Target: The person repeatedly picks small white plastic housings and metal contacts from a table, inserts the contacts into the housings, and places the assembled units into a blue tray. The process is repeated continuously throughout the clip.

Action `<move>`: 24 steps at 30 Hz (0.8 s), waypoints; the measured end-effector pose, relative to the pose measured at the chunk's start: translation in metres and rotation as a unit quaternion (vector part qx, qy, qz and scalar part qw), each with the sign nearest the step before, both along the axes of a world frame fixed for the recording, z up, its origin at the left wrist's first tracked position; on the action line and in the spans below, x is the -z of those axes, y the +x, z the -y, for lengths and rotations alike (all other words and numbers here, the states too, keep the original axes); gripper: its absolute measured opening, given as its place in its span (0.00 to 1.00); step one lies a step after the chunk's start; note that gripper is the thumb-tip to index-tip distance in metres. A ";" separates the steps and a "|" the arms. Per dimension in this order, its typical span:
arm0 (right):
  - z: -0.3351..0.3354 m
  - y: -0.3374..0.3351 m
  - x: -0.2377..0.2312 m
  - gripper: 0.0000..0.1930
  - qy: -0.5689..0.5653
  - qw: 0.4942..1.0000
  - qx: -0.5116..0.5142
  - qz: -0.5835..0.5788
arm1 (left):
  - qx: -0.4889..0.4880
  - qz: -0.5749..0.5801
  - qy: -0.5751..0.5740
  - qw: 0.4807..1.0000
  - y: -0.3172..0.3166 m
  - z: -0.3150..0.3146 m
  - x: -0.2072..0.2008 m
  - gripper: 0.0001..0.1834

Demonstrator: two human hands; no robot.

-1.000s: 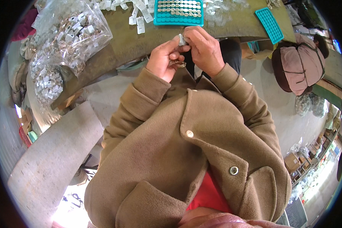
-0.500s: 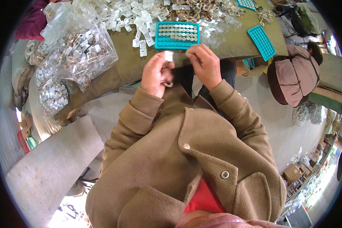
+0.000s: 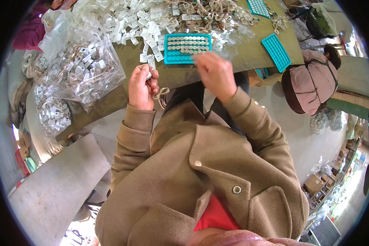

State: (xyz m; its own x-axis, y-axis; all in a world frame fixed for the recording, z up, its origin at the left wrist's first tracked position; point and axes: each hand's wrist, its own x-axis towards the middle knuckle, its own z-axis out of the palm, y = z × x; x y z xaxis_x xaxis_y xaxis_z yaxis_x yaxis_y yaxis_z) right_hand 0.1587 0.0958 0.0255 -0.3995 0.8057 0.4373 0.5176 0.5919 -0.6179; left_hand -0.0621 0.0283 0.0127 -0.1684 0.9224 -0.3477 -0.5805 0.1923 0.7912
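Observation:
My left hand (image 3: pixel 142 87) is closed around a small white plastic case (image 3: pixel 149 76), at the table's near edge. A coiled pale cord (image 3: pixel 161 93) hangs from that hand beside its fingers. My right hand (image 3: pixel 217 76) is over the near right corner of a teal tray (image 3: pixel 166 51), its fingers smeared by motion. Whether it holds anything cannot be seen. Rows of round silver button cells (image 3: pixel 188 43) fill the tray's far part, while the near left slots show bare teal.
White plastic cases (image 3: pixel 129 20) are heaped behind the tray, with coiled cords (image 3: pixel 217 14) to their right. A clear bag (image 3: pixel 90 74) of cases and cords lies left. Another teal tray (image 3: pixel 276 52) lies right, near a person in a pink jacket (image 3: pixel 311 84).
My hands have moved apart: the left went left and nearer with the white case, the right reached to the tray's near right corner. The whole view has shifted slightly.

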 end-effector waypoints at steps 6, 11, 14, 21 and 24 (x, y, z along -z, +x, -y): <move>-0.097 -0.012 -0.012 0.07 0.064 0.996 0.021 0.064 | 0.035 -0.002 -0.039 0.999 0.010 -0.004 -0.003 0.11; -0.133 -0.033 0.000 0.07 0.085 0.961 0.021 0.263 | 0.074 -0.008 -0.035 0.997 0.018 -0.007 -0.008 0.11; -0.139 -0.032 0.000 0.09 0.088 0.962 0.013 0.258 | 0.101 0.027 -0.035 0.994 0.015 -0.009 -0.010 0.11; -0.143 -0.005 -0.022 0.12 -0.093 0.995 -0.012 0.027 | 0.096 0.084 -0.032 0.991 0.009 -0.025 -0.020 0.11; -0.138 -0.009 -0.031 0.11 -0.151 0.982 -0.059 -0.096 | 0.076 0.072 -0.006 0.995 0.012 -0.036 -0.028 0.13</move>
